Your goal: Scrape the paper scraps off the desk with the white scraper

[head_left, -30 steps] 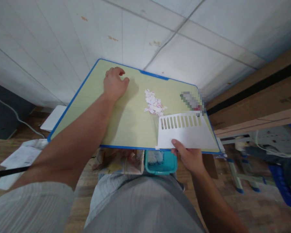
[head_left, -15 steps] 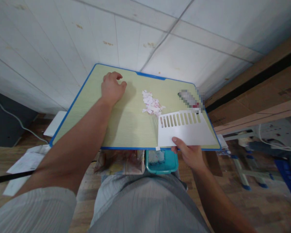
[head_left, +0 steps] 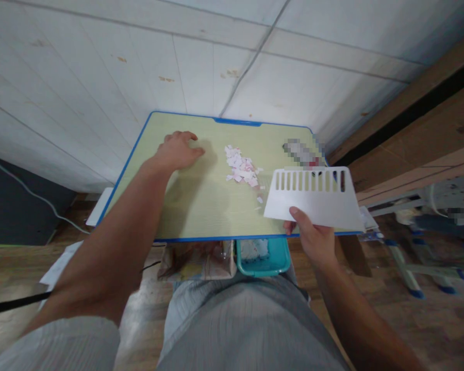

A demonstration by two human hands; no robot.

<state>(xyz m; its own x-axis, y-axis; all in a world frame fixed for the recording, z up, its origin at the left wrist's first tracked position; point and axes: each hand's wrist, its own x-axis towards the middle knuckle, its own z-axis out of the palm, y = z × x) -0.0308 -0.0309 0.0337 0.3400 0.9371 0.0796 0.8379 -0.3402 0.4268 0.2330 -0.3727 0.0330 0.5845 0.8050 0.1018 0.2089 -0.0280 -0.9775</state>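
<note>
My right hand (head_left: 313, 237) grips the lower edge of a white slotted scraper (head_left: 313, 203), thumb on top. The scraper is tilted above the right front part of a yellow-green table (head_left: 201, 206) with a blue rim, its row of slots facing away from me. A loose heap of torn paper scraps (head_left: 242, 167) lies left of the scraper, around the table's middle. A small scrap lies apart from it, near the scraper's left edge. My left hand (head_left: 180, 149) is held over the table's left side, left of the heap, with thumb and fingers apart and nothing in it.
A blurred-out object (head_left: 299, 152) lies at the table's back right. Below the front edge are a teal basin (head_left: 265, 268) holding whitish material and a patterned bag or box (head_left: 197, 263). Cardboard boxes (head_left: 417, 139) stand at the right; a white wall (head_left: 139, 72) is behind.
The scraper in my right hand has moved right and tilted, away from the heap. A few scraps now show where it was. My left hand stays over the left side, its fingers slightly straighter.
</note>
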